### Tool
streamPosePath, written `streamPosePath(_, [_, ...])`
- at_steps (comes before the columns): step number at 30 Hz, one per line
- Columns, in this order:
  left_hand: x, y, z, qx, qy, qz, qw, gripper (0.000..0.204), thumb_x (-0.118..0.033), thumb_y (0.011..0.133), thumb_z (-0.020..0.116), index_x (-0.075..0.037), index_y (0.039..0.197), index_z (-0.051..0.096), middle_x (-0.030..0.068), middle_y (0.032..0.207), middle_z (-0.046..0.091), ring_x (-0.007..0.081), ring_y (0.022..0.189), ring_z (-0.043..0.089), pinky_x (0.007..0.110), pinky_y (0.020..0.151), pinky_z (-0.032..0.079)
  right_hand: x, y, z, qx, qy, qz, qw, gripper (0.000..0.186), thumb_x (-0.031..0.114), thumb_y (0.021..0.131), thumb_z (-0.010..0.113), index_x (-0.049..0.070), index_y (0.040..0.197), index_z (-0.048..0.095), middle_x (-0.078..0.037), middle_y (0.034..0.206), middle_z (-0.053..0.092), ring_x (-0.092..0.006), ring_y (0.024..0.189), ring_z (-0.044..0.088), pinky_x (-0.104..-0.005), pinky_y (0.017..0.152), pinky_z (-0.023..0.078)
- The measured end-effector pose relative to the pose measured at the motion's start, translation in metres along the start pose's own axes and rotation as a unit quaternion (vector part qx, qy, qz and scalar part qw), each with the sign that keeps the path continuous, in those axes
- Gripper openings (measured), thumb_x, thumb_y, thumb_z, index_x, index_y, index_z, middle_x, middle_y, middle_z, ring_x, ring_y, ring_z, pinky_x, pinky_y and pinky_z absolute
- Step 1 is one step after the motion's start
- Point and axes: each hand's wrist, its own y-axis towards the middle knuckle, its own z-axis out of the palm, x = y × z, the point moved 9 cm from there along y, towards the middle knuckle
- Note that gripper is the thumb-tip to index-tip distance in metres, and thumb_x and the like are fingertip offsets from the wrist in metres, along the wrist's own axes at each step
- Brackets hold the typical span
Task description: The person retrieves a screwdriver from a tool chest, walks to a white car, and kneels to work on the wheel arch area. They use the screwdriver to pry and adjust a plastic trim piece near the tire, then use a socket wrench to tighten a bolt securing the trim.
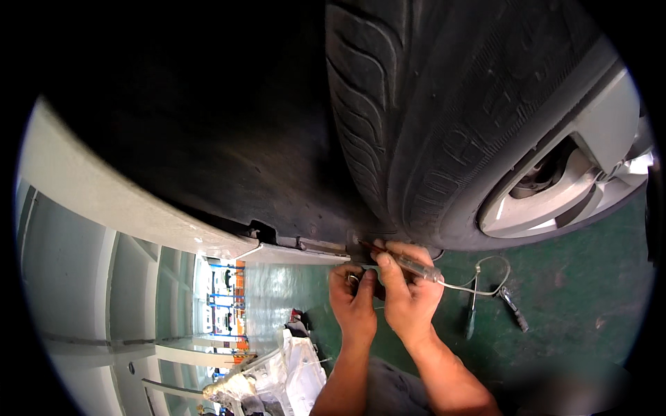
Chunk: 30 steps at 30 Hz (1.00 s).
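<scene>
My right hand (413, 295) is closed around a clear-handled tool (420, 269) with a thin reddish shaft and a white wire running from its handle. Its shaft points up and left, at the lower edge of the black wheel-arch liner (277, 194). Right beside it, my left hand (354, 298) is curled with thumb against fingers, close under the end of the light-coloured body sill (305, 255). A small shiny bit shows between those fingers, too small to name. Above both hands stands the black tyre (444, 139) on a silver alloy wheel (548, 187).
On the green floor (555, 277) to the right lie a slim screwdriver-like tool (472, 312) and a ratchet wrench (514, 310), with the looped white wire (496, 260) beside them. A white plastic-wrapped bulk (284, 374) stands at lower left. The pale fender edge (125, 187) curves along the left.
</scene>
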Motion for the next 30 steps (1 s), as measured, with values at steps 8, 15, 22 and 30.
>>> streamPosePath(8, [-0.004, 0.001, -0.009, 0.030, 0.083, 0.091, 0.992, 0.026, -0.006, 0.093, 0.065, 0.000, 0.114, 0.051, 0.0036, 0.086, 0.054, 0.0090, 0.064, 0.054, 0.024, 0.055, 0.046, 0.015, -0.021, 0.005, 0.071, -0.189, -0.220, 0.954, 0.021, -0.005, 0.080, 0.071, 0.000, 0.100, 0.070, -0.023, 0.115, 0.068, -0.0322, 0.098, 0.071, -0.0355, 0.084, 0.057])
streamPosePath(15, [-0.018, -0.007, 0.005, 0.049, 0.023, 0.029, 0.998, 0.025, -0.005, 0.094, 0.063, 0.001, 0.115, 0.051, 0.0022, 0.084, 0.054, 0.0096, 0.063, 0.054, 0.024, 0.056, 0.046, -0.001, -0.014, -0.009, 0.012, 0.082, -0.007, 0.997, 0.021, 0.001, 0.090, 0.069, -0.004, 0.109, 0.064, -0.017, 0.111, 0.070, -0.0216, 0.097, 0.068, -0.0322, 0.085, 0.055])
streamPosePath(22, [-0.018, -0.008, 0.006, 0.042, 0.029, 0.039, 0.998, 0.025, -0.003, 0.094, 0.063, 0.001, 0.116, 0.051, 0.0013, 0.082, 0.054, 0.0078, 0.065, 0.052, 0.023, 0.057, 0.045, -0.002, -0.001, -0.001, 0.016, 0.034, -0.007, 0.999, 0.022, 0.006, 0.091, 0.071, -0.003, 0.109, 0.063, -0.013, 0.105, 0.073, -0.0158, 0.090, 0.069, -0.0291, 0.082, 0.054])
streamPosePath(30, [-0.021, -0.007, 0.006, 0.054, 0.048, 0.055, 0.996, 0.028, 0.000, 0.093, 0.063, 0.000, 0.117, 0.049, 0.0032, 0.082, 0.054, 0.0092, 0.061, 0.056, 0.024, 0.053, 0.051, -0.001, 0.003, 0.002, 0.039, 0.019, 0.019, 0.999, 0.023, 0.008, 0.091, 0.070, -0.004, 0.110, 0.063, -0.013, 0.104, 0.073, -0.0155, 0.087, 0.070, -0.0283, 0.079, 0.055])
